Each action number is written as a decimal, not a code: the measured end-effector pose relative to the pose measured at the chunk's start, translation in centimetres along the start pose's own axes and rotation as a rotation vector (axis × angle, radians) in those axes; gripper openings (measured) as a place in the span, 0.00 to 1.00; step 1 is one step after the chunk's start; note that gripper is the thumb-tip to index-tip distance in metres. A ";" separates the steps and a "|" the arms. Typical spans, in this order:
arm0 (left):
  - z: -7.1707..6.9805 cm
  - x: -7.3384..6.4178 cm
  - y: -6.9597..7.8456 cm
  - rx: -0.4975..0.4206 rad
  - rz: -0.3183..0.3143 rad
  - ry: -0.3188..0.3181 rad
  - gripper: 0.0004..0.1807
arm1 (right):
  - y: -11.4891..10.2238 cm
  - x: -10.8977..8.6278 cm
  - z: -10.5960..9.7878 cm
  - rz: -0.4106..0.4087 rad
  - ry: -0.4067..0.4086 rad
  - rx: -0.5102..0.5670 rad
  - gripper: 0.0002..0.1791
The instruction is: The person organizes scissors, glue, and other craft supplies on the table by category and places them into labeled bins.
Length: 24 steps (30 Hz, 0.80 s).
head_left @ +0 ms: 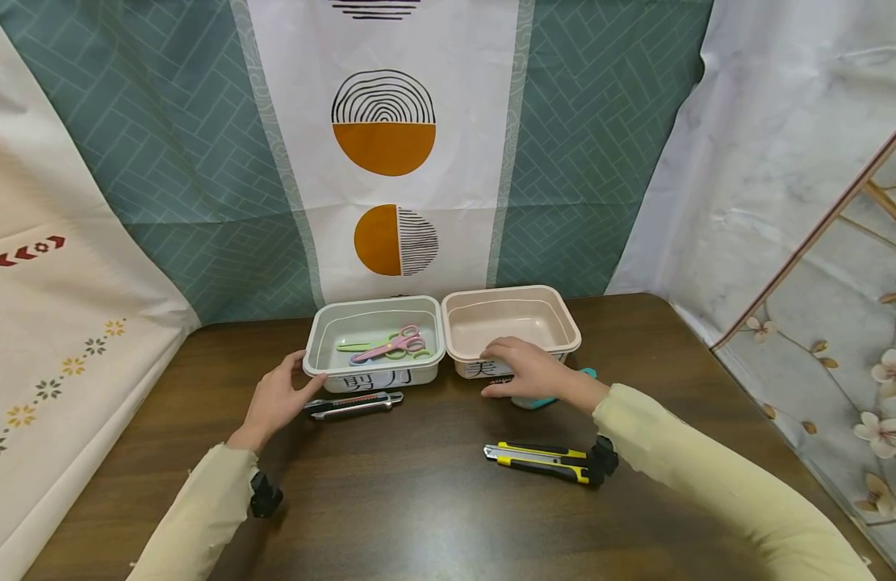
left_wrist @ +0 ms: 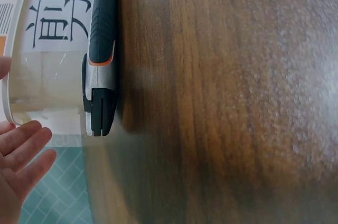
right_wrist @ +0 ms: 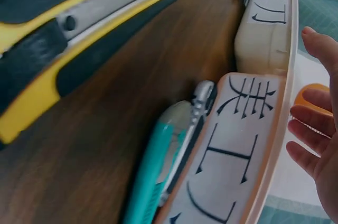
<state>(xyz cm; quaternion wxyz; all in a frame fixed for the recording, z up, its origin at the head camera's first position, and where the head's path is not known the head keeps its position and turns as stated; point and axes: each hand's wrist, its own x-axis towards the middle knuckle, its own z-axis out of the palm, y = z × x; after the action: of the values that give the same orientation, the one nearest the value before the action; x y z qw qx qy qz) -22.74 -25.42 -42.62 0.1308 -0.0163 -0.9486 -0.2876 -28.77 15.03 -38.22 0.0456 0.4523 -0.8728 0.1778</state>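
My left hand (head_left: 277,403) touches the front left corner of a pale green bin (head_left: 317,343), its thumb at the front rim and its fingers at the side. Pink and green scissors (head_left: 386,347) lie inside that bin. Along its front lies a black and silver utility knife (head_left: 357,405) with orange trim. My right hand (head_left: 531,373) is over the front of a pale pink bin (head_left: 567,319), fingers extended and holding nothing. Below that hand, a teal utility knife (right_wrist: 153,168) and a slim silver and black knife (right_wrist: 200,102) lie along the pink bin's front.
A yellow and black utility knife (head_left: 538,461) lies nearer me on the brown table (head_left: 404,500). Both bins stand side by side at the table's back edge, with labels on their fronts. Behind them hangs a patterned curtain (head_left: 600,161).
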 end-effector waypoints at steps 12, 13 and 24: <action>-0.1 -0.1 0.1 -0.004 0.005 0.002 0.36 | 0.4 -3.6 -0.2 0.083 -0.006 0.060 0.30; -0.1 -0.1 0.1 -0.004 0.007 0.001 0.36 | 0.4 -3.9 -0.2 0.087 -0.008 0.059 0.30; -0.2 -0.3 0.3 0.002 0.004 -0.003 0.35 | 0.5 -7.1 0.3 0.143 -0.037 0.113 0.30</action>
<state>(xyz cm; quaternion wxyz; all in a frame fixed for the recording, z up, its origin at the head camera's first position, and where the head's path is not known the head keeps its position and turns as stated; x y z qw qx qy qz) -22.41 -25.25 -42.36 0.1302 -0.0186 -0.9491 -0.2862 -24.95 20.68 -40.36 -0.0090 0.3940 -0.8920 0.2214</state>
